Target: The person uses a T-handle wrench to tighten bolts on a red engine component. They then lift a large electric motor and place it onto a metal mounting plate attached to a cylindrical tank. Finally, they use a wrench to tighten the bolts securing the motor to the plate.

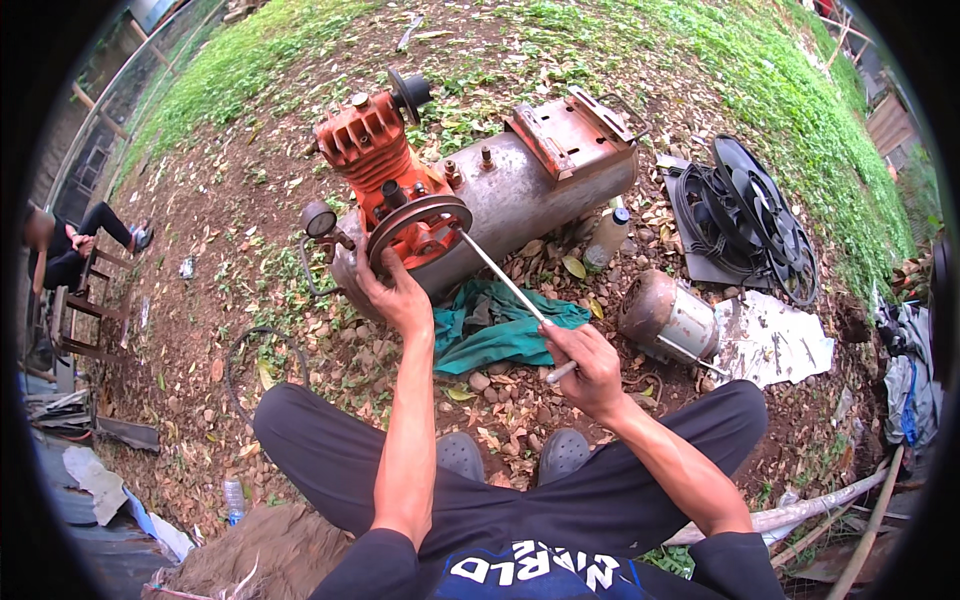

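An orange-red air compressor pump (372, 150) with a grooved pulley wheel (418, 212) is mounted on a grey, rust-stained cylindrical tank (500, 190). My left hand (397, 300) grips the lower left rim of the wheel, fingers partly hidden behind it. In my right hand (585, 370), fingers closed, is a long thin metal bar (500, 275). Its far end meets the right side of the wheel, though what it engages is too small to tell. The bar's near end sticks out below my fist. Left of the wheel is a round pressure gauge (319, 219).
Green cloth (510, 325) lies below the tank. A rusty electric motor (670, 315), a plastic bottle (606, 240) and a black fan (765, 215) are to the right. A black belt-like loop (268, 365) lies left. Another person (75, 245) sits at far left.
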`<action>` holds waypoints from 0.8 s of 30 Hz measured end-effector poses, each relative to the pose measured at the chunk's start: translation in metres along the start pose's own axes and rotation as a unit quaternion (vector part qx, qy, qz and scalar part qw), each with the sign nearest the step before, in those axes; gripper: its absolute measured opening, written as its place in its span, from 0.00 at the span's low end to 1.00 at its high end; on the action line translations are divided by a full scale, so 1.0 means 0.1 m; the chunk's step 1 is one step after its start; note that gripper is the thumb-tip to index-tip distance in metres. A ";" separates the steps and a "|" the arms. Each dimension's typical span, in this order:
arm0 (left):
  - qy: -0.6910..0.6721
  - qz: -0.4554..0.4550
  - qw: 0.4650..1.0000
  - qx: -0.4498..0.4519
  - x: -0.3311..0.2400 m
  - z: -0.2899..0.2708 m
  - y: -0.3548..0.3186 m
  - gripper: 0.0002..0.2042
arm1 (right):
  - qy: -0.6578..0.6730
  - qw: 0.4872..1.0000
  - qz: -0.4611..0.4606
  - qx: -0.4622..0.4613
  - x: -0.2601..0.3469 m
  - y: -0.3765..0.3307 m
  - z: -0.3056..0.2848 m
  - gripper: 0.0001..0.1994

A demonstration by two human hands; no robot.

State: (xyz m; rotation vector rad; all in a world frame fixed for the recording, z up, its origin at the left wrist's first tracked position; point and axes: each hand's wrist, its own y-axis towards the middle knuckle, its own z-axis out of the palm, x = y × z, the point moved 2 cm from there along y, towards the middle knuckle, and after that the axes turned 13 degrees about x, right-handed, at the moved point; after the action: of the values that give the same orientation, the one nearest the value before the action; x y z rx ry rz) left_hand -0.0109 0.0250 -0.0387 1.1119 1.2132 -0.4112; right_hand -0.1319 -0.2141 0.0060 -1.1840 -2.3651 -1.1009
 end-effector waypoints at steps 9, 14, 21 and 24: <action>0.017 0.017 0.999 -0.027 0.05 0.02 0.01 0.21 | 0.000 0.999 0.026 -0.030 0.09 -0.04 0.28 0.17; -0.013 -0.002 0.999 -0.044 0.05 0.06 -0.01 0.21 | -0.029 0.999 0.024 -0.025 0.18 -0.03 0.34 0.16; -0.040 -0.008 0.998 -0.039 0.05 0.07 -0.02 0.22 | 0.179 0.952 0.238 -0.064 0.18 -0.15 0.50 0.14; -0.098 -0.037 0.992 -0.077 -0.03 0.13 -0.08 0.22 | 0.175 0.949 0.254 -0.063 0.20 -0.16 0.51 0.15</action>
State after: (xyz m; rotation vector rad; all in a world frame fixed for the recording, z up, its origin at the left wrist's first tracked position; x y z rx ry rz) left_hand -0.0113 0.0095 -0.0409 0.8755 1.0961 -0.4636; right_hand -0.1526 -0.1716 -0.0261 -1.3976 -1.6214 -1.1663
